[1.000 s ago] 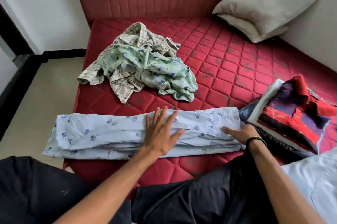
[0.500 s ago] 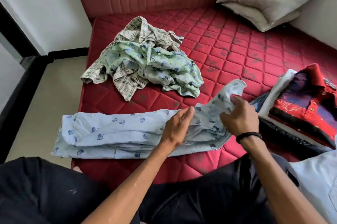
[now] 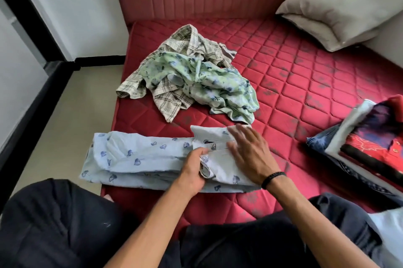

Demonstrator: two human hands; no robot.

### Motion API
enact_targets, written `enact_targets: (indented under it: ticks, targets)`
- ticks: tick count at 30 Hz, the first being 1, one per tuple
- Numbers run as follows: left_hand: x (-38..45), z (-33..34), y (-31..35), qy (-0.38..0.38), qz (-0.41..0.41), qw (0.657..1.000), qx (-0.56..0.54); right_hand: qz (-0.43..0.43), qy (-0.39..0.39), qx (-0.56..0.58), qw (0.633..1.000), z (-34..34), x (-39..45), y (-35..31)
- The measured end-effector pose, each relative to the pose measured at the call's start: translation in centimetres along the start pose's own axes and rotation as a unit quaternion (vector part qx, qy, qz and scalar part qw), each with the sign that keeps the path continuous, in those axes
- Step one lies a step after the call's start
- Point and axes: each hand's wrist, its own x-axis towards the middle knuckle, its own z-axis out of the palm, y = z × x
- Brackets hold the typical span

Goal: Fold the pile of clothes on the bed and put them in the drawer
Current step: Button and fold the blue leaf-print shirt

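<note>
The right end of the pale blue leaf-print shirt [image 3: 139, 156], which a moment ago was lifted in the air, now lies doubled back over the middle of the long strip, so the strip is shorter and its plain inner side faces up there. The right hand [image 3: 248, 154] lies flat on that turned-over flap, fingers straight and spread, pressing it down. The left hand [image 3: 194, 169] sits at the flap's near edge with its fingers curled into the cloth, seemingly pinching the fold line to keep it square. The shirt lies across the near edge of the red quilted bed [image 3: 305, 84], its left end reaching just past the mattress side.

I'd judge this garment is one fold from done. Beyond it, a checked shirt [image 3: 165, 102] and a green printed shirt [image 3: 218, 86] are tangled together unfolded, and a stack of folded clothes [image 3: 370, 141] waits to the right. No drawer is in sight.
</note>
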Motion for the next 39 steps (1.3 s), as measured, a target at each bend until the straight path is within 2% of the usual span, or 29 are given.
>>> enact_targets:
  ticks: [2,5,7,8,10,11,12,16,19,22,25,30,32,34,35,36,39]
  targets:
    - [0.3,-0.8,0.7,0.002,0.003,1.000,-0.012,-0.009,-0.096,-0.044,0.994,3.1,-0.8,1.2]
    - [0.9,-1.8,1.5,-0.011,0.022,1.000,-0.003,-0.014,-0.097,-0.048,0.994,5.5,-1.3,2.5]
    - [1.7,-2.5,1.8,0.004,0.077,0.995,0.066,-0.020,-0.088,-0.054,0.994,5.8,-1.1,2.6]
    - [1.9,-2.8,2.2,0.040,0.117,0.984,0.125,-0.020,-0.084,-0.053,0.995,5.7,-1.1,2.5]
    - [2.8,-3.5,3.1,0.146,0.180,0.934,0.272,-0.015,-0.062,-0.060,0.996,5.5,-1.4,2.1]
    - [3.0,-3.8,3.7,0.184,0.194,0.910,0.317,-0.017,-0.045,-0.064,0.997,5.4,-1.6,1.9]
    - [3.1,-3.9,4.3,0.191,0.185,0.906,0.330,-0.027,-0.024,-0.061,0.997,5.2,-1.7,1.7]
    - [3.4,-4.3,5.3,0.125,0.090,0.957,0.245,-0.098,0.077,-0.050,0.991,4.8,-1.2,0.4]
    - [3.1,-4.9,4.8,0.114,0.092,0.971,0.190,-0.153,0.118,-0.032,0.981,4.8,-1.1,-0.6]
    - [2.1,-5.6,4.5,0.076,0.111,0.977,0.165,-0.186,0.107,-0.001,0.977,4.7,-0.9,-1.2]
    - [1.0,-6.2,3.6,0.033,0.148,0.973,0.174,-0.140,0.090,0.036,0.985,4.7,-0.7,-1.4]
    - [-0.7,-5.8,2.7,0.076,0.176,0.953,0.234,-0.042,0.055,0.014,0.997,5.4,0.3,-2.1]
    - [-1.6,-5.7,2.4,0.138,0.218,0.923,0.287,0.011,0.048,0.004,0.999,6.0,0.4,-2.6]
    - [-2.8,-5.9,1.5,0.186,0.276,0.833,0.441,0.050,0.028,-0.039,0.998,6.4,0.4,-2.7]
    - [-3.6,-6.1,0.9,0.180,0.290,0.790,0.509,0.057,0.011,-0.066,0.996,6.6,0.5,-2.8]
    - [-4.2,-6.1,0.1,0.157,0.287,0.770,0.548,0.063,-0.003,-0.083,0.995,6.8,0.5,-2.7]
    - [-4.3,-5.8,-1.6,0.122,0.272,0.775,0.557,0.071,-0.020,-0.099,0.992,6.9,0.4,-2.3]
